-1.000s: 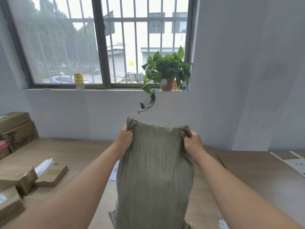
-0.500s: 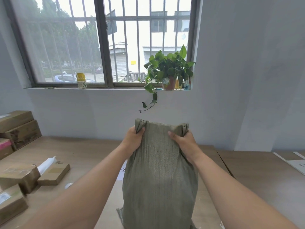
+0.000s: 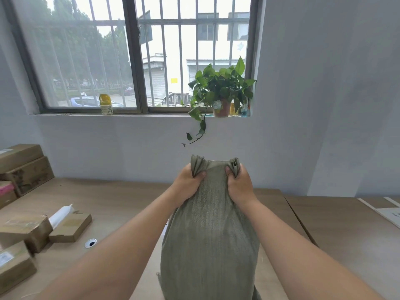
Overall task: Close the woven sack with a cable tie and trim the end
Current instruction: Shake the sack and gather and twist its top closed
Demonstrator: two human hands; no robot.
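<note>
Both hands have drawn closer together since a second ago, bunching the mouth of the sack (image 3: 210, 230) into a narrower neck. Now the left hand (image 3: 187, 187) clenches the gathered cloth at the left corner and the right hand (image 3: 239, 186) clenches the folds at the right corner, thumbs pressed into the fabric. Upright on the wooden table (image 3: 121, 204), the grey-green sack stands between the forearms, with cardboard boxes (image 3: 28, 232) off to the left and a potted plant (image 3: 220, 92) on the windowsill behind it.
</note>
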